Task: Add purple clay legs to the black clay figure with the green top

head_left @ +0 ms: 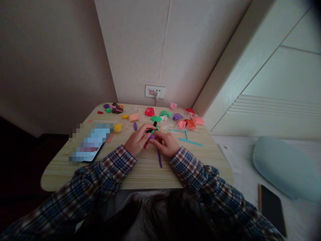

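Observation:
My left hand (136, 140) and my right hand (166, 144) meet above the middle of the small table, fingers closed around a small purple clay piece (151, 136) with a bit of green on it. Just beyond the fingertips stands a clay figure with a green top (155, 118) and a dark stem (154, 124); its lower part is mostly hidden by my hands. Below them, a thin purple clay strip (159, 159) lies on the wooden tabletop (140, 174). Whether the strip joins the held piece is hidden.
Bagged clay such as a red packet (149, 111) and an orange packet (190, 124) lines the table's back. Blue modelling tools (190, 142) lie at right, a phone (94, 140) at left. Beyond the right edge are another dark phone (272, 207) and a pale blue rounded object (283, 167).

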Available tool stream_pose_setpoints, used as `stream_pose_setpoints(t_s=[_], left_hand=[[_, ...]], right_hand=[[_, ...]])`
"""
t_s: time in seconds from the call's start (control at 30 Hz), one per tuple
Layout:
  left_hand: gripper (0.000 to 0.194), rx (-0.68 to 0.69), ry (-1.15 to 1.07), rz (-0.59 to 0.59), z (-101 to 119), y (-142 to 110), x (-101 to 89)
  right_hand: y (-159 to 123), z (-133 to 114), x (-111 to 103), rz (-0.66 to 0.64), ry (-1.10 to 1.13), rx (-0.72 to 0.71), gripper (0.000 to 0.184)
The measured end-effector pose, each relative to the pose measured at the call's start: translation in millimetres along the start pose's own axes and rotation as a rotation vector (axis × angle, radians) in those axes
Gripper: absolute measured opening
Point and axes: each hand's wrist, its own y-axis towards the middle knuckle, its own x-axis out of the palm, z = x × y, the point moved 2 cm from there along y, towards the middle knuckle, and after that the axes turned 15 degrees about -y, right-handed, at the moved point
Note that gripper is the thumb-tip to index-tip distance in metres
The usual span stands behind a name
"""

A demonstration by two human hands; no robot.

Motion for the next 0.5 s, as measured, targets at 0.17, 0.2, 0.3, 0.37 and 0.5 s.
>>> stream_pose_setpoints(t_s=[0.17, 0.2, 0.3, 0.37, 0.5], left_hand=[[0.029, -0.059, -0.044, 0.009, -0.6, 0.7, 1.3], [0.029, -0.067, -0.034, 0.006, -0.9, 1.2, 1.4], [0.03, -0.086, 0.006, -0.008, -1.3, 2.3, 1.4], [0.032, -0.094, 0.039, -0.011, -0.6, 2.7, 0.8], [0.032, -0.109, 0.115, -0.017, 0.5, 2.8, -0.6]], right_hand=[[-1.6, -2.1, -2.6, 0.068, -0.055, 0.018, 0.029], [-2.1, -1.7, -2.7, 0.078, -0.06, 0.027, 0.029], [-3.0, 0.9, -3.2, 0.11, -0.093, 0.053, 0.028], [-2.9, 2.1, -3.2, 0.105, -0.134, 0.052, 0.028], [-2.3, 1.7, -2.2, 0.071, -0.213, 0.027, 0.026]])
